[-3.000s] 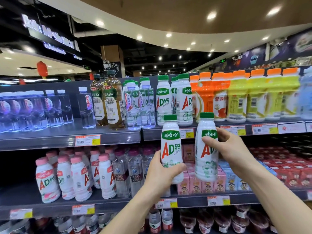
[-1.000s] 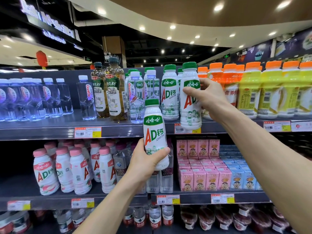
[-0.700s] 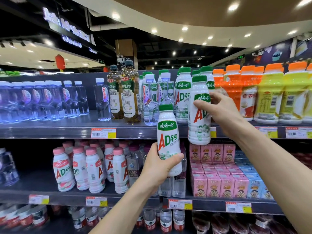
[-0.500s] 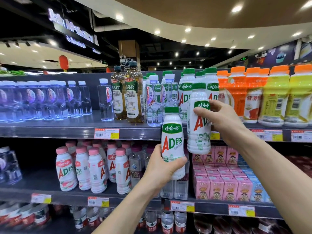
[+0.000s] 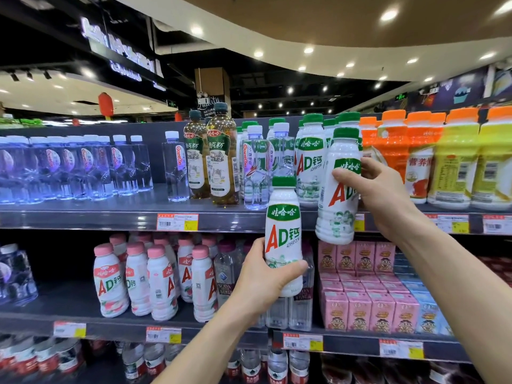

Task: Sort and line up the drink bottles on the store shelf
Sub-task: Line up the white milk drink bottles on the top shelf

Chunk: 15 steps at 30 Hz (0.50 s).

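The top shelf (image 5: pixel 83 218) is a long grey board going from nine o'clock to three o'clock. On it, at nine o'clock, stand clear water bottles (image 5: pixel 69 167). At three o'clock stand orange and yellow bottles (image 5: pixel 454 162). At twelve o'clock stand white shelf bottles (image 5: pixel 310 162) with green caps. Down at eight o'clock are pink-cap bottles (image 5: pixel 138 278), and at four o'clock little pink boxes (image 5: pixel 360 309). My left hand (image 5: pixel 260 281) is curled round the bottom of the first green-cap bottle (image 5: pixel 282 239), held straight up in the middle. My right hand (image 5: pixel 379 195) is wrapped round the second green-cap bottle (image 5: pixel 339 195) at two o'clock from it, tipped a bit, in front of the shelf edge
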Tool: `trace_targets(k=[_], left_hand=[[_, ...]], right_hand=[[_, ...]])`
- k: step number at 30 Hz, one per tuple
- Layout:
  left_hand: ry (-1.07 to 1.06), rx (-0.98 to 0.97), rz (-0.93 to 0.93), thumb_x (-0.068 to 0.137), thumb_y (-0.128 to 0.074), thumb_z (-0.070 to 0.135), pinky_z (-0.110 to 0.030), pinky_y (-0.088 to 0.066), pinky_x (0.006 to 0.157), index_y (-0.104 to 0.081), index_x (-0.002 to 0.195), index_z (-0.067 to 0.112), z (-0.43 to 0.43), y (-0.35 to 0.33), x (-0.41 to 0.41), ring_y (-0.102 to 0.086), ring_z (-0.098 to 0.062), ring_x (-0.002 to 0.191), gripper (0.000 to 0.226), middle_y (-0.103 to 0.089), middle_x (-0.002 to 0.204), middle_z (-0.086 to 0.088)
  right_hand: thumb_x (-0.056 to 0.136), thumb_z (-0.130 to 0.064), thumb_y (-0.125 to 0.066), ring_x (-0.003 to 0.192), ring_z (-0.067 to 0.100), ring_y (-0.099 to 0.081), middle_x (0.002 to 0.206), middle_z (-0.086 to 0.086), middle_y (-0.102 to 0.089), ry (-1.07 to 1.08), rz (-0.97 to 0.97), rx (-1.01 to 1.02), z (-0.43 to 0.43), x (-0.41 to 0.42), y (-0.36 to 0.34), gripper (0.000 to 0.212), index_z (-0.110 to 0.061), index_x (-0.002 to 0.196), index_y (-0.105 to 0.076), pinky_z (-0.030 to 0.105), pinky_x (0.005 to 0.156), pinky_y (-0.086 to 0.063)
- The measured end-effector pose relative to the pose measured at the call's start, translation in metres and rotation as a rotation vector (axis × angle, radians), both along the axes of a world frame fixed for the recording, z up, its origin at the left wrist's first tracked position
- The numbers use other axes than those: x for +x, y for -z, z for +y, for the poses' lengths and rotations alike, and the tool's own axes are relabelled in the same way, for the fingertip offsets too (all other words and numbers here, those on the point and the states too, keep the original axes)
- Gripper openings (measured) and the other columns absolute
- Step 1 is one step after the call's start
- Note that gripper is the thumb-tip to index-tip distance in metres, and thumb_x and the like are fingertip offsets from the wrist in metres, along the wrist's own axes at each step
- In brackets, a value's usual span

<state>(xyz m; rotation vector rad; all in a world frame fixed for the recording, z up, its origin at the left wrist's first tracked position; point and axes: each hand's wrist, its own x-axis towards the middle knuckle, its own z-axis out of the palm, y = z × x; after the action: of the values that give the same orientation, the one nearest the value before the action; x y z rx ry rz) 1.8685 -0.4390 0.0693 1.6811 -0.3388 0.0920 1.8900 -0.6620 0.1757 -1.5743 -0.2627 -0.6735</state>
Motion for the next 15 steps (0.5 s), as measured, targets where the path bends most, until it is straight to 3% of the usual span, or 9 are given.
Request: trace_targets(k=[7,15], left_hand=[[0.01,0.023,-0.001,0.075,-0.089,0.023,-0.017,-0.055,0.069,-0.057,0.116,0.026,-0.002,0.005,0.002,-0.073,-0.002,0.086,0.053,-0.074,0.105,0.008],[0.023,-0.008,0.013,0.073,-0.089,0.015,-0.018,-0.056,0.065,-0.059,0.115,0.022,-0.007,0.01,0.009,-0.074,-0.007,0.085,0.052,-0.077,0.101,0.005]], right_hand=[[0.086,-0.024,-0.082,0.1,0.021,-0.076,0.11,0.0,-0.078,0.103,-0.016,0.05,-0.042,-0.006,-0.01,0.041,-0.019,0.124,-0.069,0.041,0.084,-0.058],[0.089,-0.019,-0.078,0.074,0.006,-0.075,0.097,-0.003,-0.075,0.248,-0.064,0.119,-0.101,-0.028,-0.04,0.034,-0.016,0.121,-0.067,0.022,0.057,-0.055]])
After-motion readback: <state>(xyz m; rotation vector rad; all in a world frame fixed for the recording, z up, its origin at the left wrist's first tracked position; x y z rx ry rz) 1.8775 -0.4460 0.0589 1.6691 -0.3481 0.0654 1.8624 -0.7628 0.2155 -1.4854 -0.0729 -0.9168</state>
